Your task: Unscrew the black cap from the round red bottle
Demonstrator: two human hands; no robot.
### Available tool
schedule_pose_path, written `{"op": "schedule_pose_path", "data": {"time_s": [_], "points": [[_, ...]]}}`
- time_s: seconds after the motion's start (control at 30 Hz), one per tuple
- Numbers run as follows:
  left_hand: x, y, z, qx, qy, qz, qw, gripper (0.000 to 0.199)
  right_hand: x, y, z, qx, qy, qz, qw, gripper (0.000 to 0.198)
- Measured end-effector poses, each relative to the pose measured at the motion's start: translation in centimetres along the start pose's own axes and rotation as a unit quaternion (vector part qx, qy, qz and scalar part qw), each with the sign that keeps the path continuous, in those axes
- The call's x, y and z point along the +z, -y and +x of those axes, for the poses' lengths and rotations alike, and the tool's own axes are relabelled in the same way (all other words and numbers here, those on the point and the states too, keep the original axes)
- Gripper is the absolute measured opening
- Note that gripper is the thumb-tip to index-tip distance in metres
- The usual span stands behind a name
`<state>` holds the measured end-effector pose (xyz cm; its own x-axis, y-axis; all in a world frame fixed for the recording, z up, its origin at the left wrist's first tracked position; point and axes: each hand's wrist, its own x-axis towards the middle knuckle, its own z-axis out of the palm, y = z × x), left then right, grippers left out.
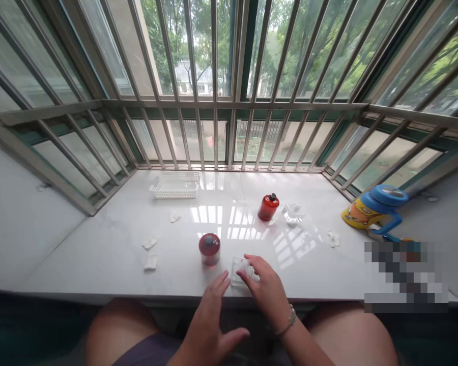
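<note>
My right hand (266,285) is curled over a small clear plastic box (236,278) near the table's front edge, thumb and fingers closed about its right side. Its contents are hard to make out. My left hand (212,317) hovers at the front edge, left of the box, with the thumb spread away from the fingers and nothing held. Just beyond it stands a red see-through bottle (209,250) with a dark cap. A second red bottle (268,207) with a black top is farther back, beside another clear plastic box (293,214).
Crumpled white pieces (150,243) lie at the left, and one white piece (333,239) at the right. A white mesh basket (175,187) stands by the barred window. A yellow and blue bottle (372,208) lies at the right, beside a blurred-out area.
</note>
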<state>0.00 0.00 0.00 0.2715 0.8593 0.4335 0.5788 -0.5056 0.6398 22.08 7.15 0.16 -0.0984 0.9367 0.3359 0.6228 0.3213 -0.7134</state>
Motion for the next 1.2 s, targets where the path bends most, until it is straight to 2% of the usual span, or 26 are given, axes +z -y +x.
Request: {"op": "schedule_pose_path", "data": {"time_s": [0.07, 0.13, 0.27, 0.37, 0.43, 0.5, 0.7, 0.9, 1.07, 1.2], "points": [[1.7, -0.8, 3.4, -0.001, 0.004, -0.048, 0.999, 0.120, 0.0, 0.1, 0.1, -0.002, 0.001, 0.013, 1.000, 0.029], [3.5, -1.0, 6.0, -0.022, 0.018, -0.089, 0.996, 0.126, 0.1, 0.2, 0.3, 0.001, 0.002, 0.031, 1.000, 0.024], [6.2, -0.6, 8.5, -0.076, 0.039, -0.123, 0.989, 0.111, 0.2, 0.0, 0.6, 0.016, 0.008, 0.063, 0.998, 0.018], [7.1, -0.2, 8.7, -0.082, 0.000, -0.124, 0.989, 0.083, 0.3, -0.1, 0.6, 0.013, 0.015, 0.073, 0.997, 0.015], [7.3, 0.0, 8.5, -0.065, -0.023, -0.116, 0.991, 0.058, 0.5, -0.2, 0.4, 0.003, 0.002, 0.073, 0.997, 0.016], [7.2, 0.3, 8.3, -0.041, -0.029, -0.106, 0.993, 0.043, 0.7, -0.5, 0.2, -0.004, -0.009, 0.071, 0.997, 0.022], [7.0, 0.8, 8.0, -0.020, -0.009, -0.089, 0.996, 0.049, 1.5, -1.9, -1.0, -0.043, -0.021, 0.041, 0.998, 0.038], [7.1, 1.4, 7.8, 0.029, -0.002, -0.063, 0.998, 0.052, 1.6, -3.4, -2.3, -0.091, 0.023, 0.022, 0.995, 0.050], [7.1, 1.5, 7.8, 0.026, 0.006, -0.034, 0.999, 0.046, 1.9, -4.7, -2.0, -0.117, 0.029, 0.027, 0.992, 0.055], [7.0, 1.6, 7.9, 0.028, 0.015, -0.036, 0.999, 0.048, 1.6, -5.5, -1.3, -0.134, 0.031, -0.014, 0.990, 0.059]]}}
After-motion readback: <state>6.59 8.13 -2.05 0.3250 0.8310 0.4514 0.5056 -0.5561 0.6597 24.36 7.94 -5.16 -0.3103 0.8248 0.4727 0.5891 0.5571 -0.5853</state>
